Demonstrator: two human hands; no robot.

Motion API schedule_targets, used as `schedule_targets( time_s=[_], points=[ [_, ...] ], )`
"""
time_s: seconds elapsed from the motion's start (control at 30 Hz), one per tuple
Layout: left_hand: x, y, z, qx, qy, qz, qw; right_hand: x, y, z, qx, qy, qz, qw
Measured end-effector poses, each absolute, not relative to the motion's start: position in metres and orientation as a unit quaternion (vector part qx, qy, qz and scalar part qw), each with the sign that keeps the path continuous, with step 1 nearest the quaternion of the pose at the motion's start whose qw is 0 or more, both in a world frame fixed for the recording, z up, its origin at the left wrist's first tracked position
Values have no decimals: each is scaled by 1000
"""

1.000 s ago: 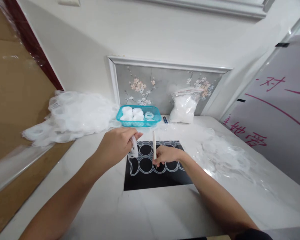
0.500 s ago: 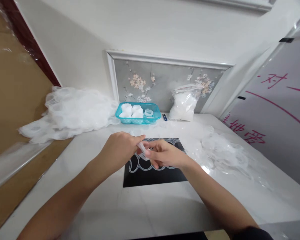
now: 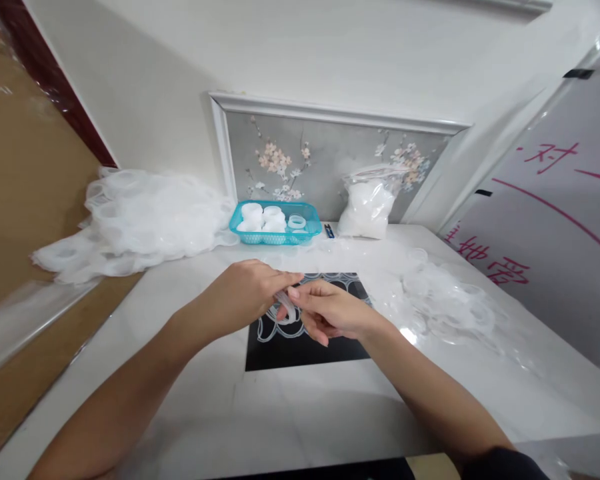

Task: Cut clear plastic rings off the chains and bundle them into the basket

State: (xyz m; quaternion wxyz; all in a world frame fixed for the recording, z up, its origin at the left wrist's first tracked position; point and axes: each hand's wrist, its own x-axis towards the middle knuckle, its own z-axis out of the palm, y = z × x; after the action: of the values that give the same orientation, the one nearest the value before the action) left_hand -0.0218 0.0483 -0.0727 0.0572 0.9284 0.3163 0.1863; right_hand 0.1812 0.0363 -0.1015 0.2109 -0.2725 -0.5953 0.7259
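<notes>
A small stack of translucent white plastic rings is held over the black mat, tilted on edge. My left hand has its fingers closed around the rings from the left, its back facing up. With thumb and forefinger pinched at the upper right edge of the rings, my right hand meets it; the other fingers curl loosely below. Beneath both hands lies the black mat, with a translucent sheet of joined rings on it, partly hidden by the hands.
A blue basket with stacked white rings stands at the back, beside small blue snips and a clear bag of white pieces. Ring sheets are heaped at left, and loose ring scraps spread at right.
The rings have turned in my fingers and their round opening shows more. My right thumb and forefinger have moved up to the rings' upper edge. The view has shifted slightly.
</notes>
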Motion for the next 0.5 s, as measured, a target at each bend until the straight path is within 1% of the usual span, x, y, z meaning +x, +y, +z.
schedule_targets(
  time_s=[0.13,0.27,0.33,0.4,0.5],
  points=[
    [-21,48,-70,942,268,202,-27,181,34,-99,-265,-604,734,162],
    [-21,52,-71,928,288,201,-122,180,31,-98,-245,-627,730,118],
    [-22,57,-74,922,298,197,-150,179,29,-98,-235,-635,727,115],
    [-23,63,-76,925,289,198,-149,180,28,-98,-231,-637,726,120],
    [-26,71,-78,932,277,218,-88,182,27,-98,-235,-633,727,126]
  ],
)
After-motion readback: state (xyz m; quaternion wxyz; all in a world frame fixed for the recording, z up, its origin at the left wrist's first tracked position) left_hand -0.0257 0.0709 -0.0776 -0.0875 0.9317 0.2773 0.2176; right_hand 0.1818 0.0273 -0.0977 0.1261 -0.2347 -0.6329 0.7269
